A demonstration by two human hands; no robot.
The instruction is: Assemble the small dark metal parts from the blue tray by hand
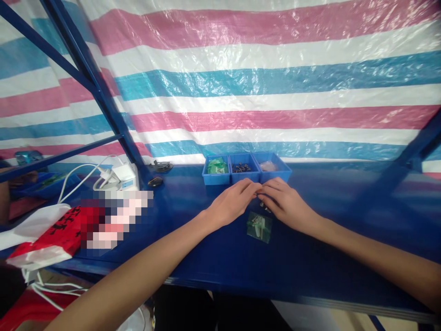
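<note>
My left hand (236, 200) and my right hand (284, 202) meet at the fingertips just in front of the blue bins. Both are closed in a pinch around something small and dark, too hidden to name. Under my right fingers show small metal pieces (264, 206), partly covered by the hand. Just below the hands, a small clear plastic bag (259, 227) with several pale, slim pieces in it lies flat on the blue table (213, 253).
Three joined blue bins stand behind my hands: one with green packets (217, 166), one with dark screw-like parts (240, 168), one with clear bags (268, 166). Left are a black mouse-shaped object (155, 182), a white power strip (126, 177), cables and a red bag (64, 232).
</note>
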